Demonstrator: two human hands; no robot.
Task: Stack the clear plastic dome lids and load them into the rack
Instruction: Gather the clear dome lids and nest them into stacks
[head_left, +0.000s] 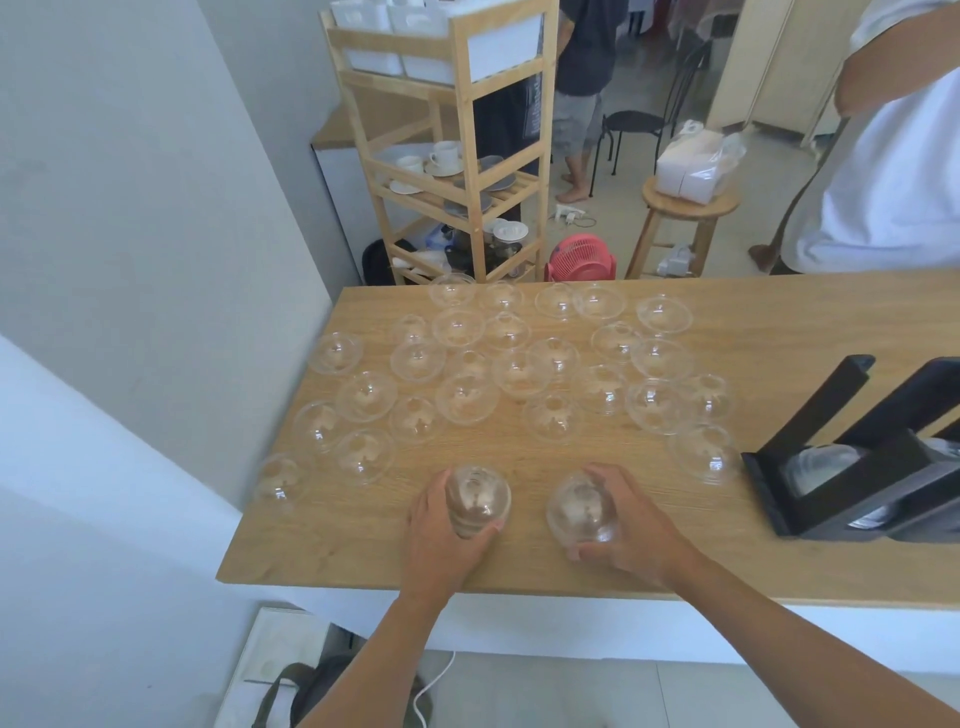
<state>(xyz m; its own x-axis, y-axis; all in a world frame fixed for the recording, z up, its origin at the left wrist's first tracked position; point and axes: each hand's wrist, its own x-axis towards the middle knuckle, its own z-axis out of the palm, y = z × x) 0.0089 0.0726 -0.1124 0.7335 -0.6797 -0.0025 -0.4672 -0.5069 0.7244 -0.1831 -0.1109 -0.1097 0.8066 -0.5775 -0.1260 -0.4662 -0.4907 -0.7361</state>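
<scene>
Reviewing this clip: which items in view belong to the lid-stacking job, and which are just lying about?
Job: left hand gripping a stack of clear plastic dome lids; right hand gripping further clear dome lids; loose clear dome lids on the pale wooden table; black slanted rack.
Lying about: wooden shelf unit with white cups; pink fan; round wooden stool.

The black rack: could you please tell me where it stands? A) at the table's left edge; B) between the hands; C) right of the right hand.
C: the black rack stands at the right side of the table, beyond the right hand.
</scene>
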